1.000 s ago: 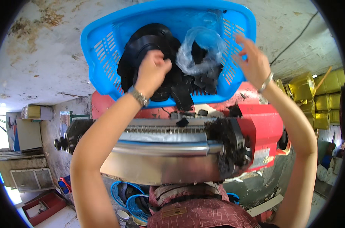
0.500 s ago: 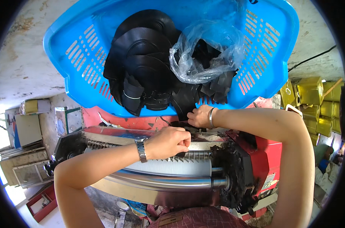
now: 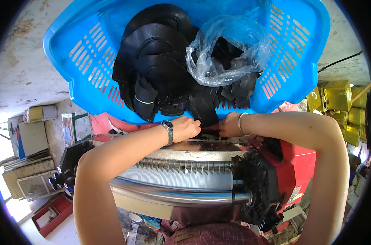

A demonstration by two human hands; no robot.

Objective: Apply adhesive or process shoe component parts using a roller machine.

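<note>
Both hands are beyond the rollers, at the front rim of a blue basket (image 3: 83, 92). My left hand (image 3: 185, 128), with a metal watch at its wrist, is closed, its fingertips at the lower edge of a black leather-like piece (image 3: 204, 110) hanging over the rim. Just right of that piece, my right hand (image 3: 231, 125), with a bangle, has its fingers curled closed; what lies in them is hidden. Dark material shows between the hands. Nearer to me is a red and black roller machine (image 3: 289, 163) with a toothed metal strip (image 3: 185, 167) and ribbed white roller (image 3: 173, 179).
The basket holds large rounded black pieces (image 3: 157, 41), a banded black bundle (image 3: 144, 100) and a clear plastic bag (image 3: 197, 67) with black pieces in it. Yellow-gold tins (image 3: 336, 96) stand at the right. A red tray (image 3: 50, 216) is at the lower left.
My left hand has moved from above the rollers up to the basket's front rim, close to my right hand. My right hand has shifted slightly right. The toothed strip is now uncovered.
</note>
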